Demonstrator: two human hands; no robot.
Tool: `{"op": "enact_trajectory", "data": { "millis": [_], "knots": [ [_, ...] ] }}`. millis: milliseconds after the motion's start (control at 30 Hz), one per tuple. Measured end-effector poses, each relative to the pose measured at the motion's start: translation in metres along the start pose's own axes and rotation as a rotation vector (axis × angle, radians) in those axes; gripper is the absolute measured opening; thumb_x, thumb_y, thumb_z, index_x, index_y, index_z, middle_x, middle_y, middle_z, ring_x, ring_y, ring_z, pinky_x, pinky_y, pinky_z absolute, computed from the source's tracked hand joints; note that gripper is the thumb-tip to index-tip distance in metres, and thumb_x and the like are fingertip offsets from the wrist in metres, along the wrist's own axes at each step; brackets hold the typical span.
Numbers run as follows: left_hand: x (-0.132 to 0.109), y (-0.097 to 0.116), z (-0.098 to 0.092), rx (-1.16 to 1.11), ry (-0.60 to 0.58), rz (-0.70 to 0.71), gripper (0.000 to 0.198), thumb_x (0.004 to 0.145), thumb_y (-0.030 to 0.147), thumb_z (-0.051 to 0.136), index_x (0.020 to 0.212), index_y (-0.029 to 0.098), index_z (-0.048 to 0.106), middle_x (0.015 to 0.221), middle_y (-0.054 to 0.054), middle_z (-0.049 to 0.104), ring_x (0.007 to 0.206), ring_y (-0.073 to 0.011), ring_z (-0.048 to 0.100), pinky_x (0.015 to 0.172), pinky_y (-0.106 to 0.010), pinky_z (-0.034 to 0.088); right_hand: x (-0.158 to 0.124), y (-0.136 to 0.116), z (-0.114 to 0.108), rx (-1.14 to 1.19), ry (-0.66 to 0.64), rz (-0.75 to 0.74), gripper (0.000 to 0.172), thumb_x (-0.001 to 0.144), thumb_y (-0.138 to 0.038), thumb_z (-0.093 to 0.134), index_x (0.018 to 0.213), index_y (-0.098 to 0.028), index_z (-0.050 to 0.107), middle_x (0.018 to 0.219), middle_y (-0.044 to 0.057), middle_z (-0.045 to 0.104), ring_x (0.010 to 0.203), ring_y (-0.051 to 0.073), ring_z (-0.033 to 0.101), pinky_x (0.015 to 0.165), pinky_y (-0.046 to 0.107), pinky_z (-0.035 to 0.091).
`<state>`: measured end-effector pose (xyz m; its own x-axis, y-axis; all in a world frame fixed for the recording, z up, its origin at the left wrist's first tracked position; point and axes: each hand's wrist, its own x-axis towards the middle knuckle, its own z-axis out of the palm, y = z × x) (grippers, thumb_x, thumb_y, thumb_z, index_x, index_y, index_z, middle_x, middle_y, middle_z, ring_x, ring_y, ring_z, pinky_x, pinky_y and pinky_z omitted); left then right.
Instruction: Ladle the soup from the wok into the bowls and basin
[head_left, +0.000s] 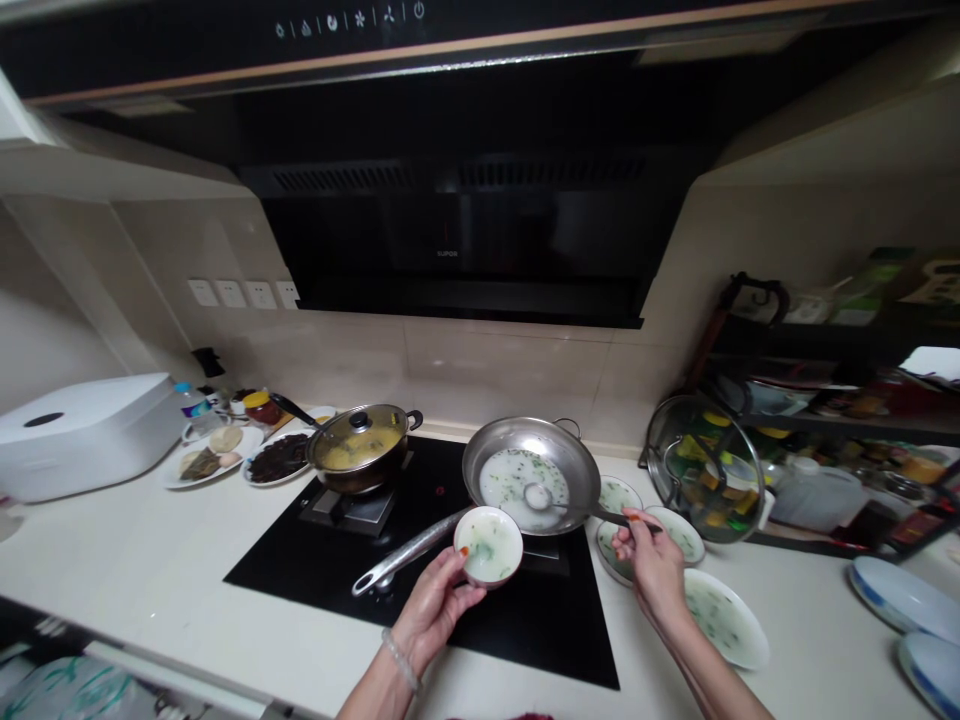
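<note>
My left hand (439, 605) grips a small white bowl (489, 546) by its side, thumb at the rim. Pale soup with green bits fills it, and it is held over the front of the black hob. My right hand (651, 565) is closed round the dark handle of a ladle (538, 497), whose head sits in the milky soup. That soup, dotted with chopped greens, lies in a steel wok (480, 450) on the right burner. The wok's metal handle (409, 550) points to the front left, passing behind the bowl.
Several filled soup bowls (726, 620) stand right of the hob. A lidded pan (360, 470) occupies the left burner, beside plates of food (274, 460). A glass lid (705, 470) leans against a crowded rack (832, 420). The range hood (465, 230) overhangs the hob (300, 560).
</note>
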<state>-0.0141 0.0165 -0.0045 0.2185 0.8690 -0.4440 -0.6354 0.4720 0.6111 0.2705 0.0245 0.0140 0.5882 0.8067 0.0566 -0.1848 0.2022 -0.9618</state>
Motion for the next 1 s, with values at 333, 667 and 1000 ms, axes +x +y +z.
{"op": "enact_trajectory", "data": {
  "millis": [333,667,1000],
  "knots": [
    [0.000,0.000,0.000,-0.017,0.004,0.009,0.019,0.077,0.013,0.063,0.093,0.010,0.053,0.073,-0.007,0.066,0.061,-0.0176,0.067,0.056,-0.028,0.058,-0.003,-0.008,0.001,0.074,-0.016,-0.004,0.042,0.064,-0.048,0.071,0.087,-0.017,0.055,0.048,-0.004,0.054,0.043,0.012,0.050,0.037,0.020,0.037],
    [0.000,0.002,0.002,-0.010,0.007,-0.001,0.019,0.079,0.012,0.061,0.096,0.009,0.053,0.076,-0.009,0.067,0.065,-0.0193,0.067,0.055,-0.029,0.058,-0.031,-0.054,0.013,0.124,-0.124,0.017,0.035,0.068,-0.042,0.071,0.090,-0.018,0.058,0.051,-0.002,0.054,0.048,0.013,0.051,0.039,0.020,0.038],
    [0.000,0.002,0.002,-0.024,0.002,0.006,0.017,0.079,0.011,0.061,0.095,0.010,0.055,0.075,-0.007,0.066,0.064,-0.0182,0.067,0.055,-0.028,0.058,-0.062,-0.051,0.002,-0.170,-0.363,-0.111,0.031,0.084,-0.044,0.054,0.101,-0.019,0.059,0.056,0.000,0.057,0.048,0.015,0.053,0.043,0.026,0.044]
  ]
}}
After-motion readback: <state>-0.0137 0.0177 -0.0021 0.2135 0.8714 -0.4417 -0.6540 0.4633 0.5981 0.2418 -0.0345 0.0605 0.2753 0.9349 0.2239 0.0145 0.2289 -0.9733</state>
